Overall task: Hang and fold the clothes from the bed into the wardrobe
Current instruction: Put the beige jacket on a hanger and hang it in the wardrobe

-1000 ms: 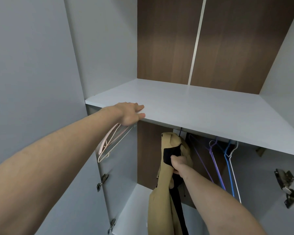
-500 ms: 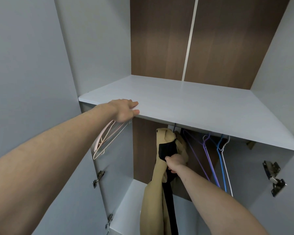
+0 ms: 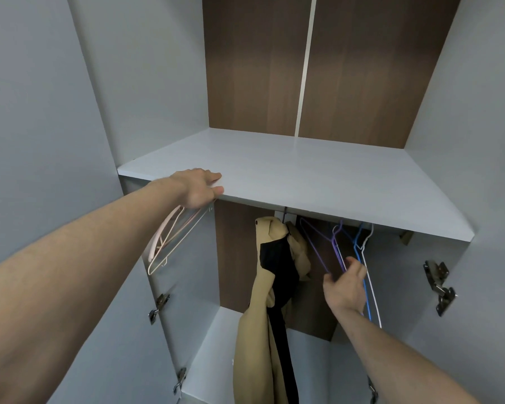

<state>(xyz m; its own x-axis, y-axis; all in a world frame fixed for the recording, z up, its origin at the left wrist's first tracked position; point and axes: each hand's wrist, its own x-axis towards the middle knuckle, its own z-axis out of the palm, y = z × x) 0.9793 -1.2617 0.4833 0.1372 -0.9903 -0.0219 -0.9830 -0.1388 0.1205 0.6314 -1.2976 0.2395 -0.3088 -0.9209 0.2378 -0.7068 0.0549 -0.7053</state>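
Observation:
A tan coat (image 3: 257, 330) hangs from the rail under the wardrobe shelf (image 3: 318, 182), with a black garment (image 3: 277, 266) draped over its shoulder. My right hand (image 3: 346, 284) is just right of them, fingers loosely spread and holding nothing, its fingertips by the purple hangers (image 3: 330, 252). My left hand (image 3: 200, 186) rests on the shelf's front left edge with straight fingers. Pink and cream hangers (image 3: 165, 246) dangle tilted right below that hand; their hooks are hidden behind it.
Blue and white hangers (image 3: 366, 281) hang right of the purple ones. The wardrobe's open left door (image 3: 41, 141) is close on my left. Metal hinges (image 3: 439, 285) stick out on the right side wall. A lower shelf (image 3: 213, 360) lies under the coat.
My right hand let go of the black garment and moved right to the purple hangers, opening. My left hand stayed on the shelf edge.

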